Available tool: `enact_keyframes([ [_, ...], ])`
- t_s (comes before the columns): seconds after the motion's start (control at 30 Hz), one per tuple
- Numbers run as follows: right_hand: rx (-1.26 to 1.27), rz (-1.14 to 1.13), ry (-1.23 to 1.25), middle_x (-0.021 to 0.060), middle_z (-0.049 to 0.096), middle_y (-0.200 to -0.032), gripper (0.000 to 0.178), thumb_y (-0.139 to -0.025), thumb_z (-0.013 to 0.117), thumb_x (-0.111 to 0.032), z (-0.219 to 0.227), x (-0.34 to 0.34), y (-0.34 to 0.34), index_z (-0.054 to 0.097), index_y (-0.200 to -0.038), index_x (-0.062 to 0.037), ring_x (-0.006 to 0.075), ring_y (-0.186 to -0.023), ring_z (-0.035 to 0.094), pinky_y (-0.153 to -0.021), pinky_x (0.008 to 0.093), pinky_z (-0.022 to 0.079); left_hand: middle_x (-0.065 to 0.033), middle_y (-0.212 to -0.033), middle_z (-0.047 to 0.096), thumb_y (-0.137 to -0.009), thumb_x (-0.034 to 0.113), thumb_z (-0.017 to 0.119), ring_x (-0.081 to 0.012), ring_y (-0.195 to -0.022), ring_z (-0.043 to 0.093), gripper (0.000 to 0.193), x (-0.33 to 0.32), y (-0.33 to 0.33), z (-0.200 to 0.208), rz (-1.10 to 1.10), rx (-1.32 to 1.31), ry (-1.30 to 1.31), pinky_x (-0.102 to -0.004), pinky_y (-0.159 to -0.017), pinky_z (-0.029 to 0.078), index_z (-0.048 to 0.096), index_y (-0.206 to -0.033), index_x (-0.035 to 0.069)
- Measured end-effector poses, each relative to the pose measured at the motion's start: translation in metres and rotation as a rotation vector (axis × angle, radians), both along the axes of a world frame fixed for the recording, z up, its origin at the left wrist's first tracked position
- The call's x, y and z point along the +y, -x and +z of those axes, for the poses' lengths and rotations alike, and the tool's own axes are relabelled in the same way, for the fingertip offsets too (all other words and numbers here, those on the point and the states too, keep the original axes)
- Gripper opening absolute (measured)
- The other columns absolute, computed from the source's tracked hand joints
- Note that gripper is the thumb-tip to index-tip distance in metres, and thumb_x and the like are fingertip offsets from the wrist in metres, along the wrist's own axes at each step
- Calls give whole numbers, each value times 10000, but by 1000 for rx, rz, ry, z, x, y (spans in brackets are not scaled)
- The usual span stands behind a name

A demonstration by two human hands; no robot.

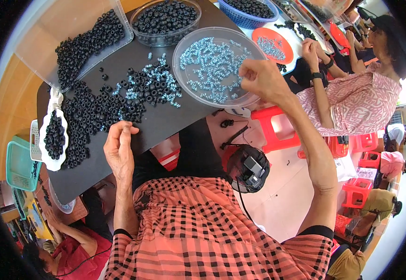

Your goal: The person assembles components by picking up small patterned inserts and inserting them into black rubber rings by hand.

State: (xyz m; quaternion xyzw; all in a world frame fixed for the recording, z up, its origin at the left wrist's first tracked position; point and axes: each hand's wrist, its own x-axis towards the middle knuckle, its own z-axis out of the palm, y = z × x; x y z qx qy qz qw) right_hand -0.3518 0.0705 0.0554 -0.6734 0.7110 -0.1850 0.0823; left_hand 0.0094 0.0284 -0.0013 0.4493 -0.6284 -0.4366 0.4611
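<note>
My right hand [264, 80] is at the right rim of a clear round tub [180, 80] that holds many small blue-and-white striped spiral pieces [212, 58]. Its fingers are pinched together, and anything between them is too small to make out. At the near edge of the dark table, my left hand [120, 145] has its thumb and forefinger pressed together; what they hold, if anything, is hidden. Just beyond it lies a spread of black ring-shaped beads [101, 103]. More striped pieces [163, 84] are mixed among the black beads left of the tub.
A tipped clear bin [30, 44] of black beads stands at far left, beside a clear bowl [166, 38] of them. A white scalloped dish [62, 161] sits at the table's left edge. Red stools [275, 128] and a person in a pink patterned top [352, 100] are on the right.
</note>
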Motion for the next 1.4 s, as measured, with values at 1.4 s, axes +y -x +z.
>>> enact_keyframes([
  [1.4, -285, -123, 24, 140, 682, -754, 182, -770, 611, -102, 6, -11, 2, 677, -879, 28, 196, -687, 644, -676, 325, 512, -15, -855, 621, -959, 81, 507, -62, -811, 529, 128, 3, 6, 5, -7, -15, -51, -207, -760, 402, 605, -997, 8],
])
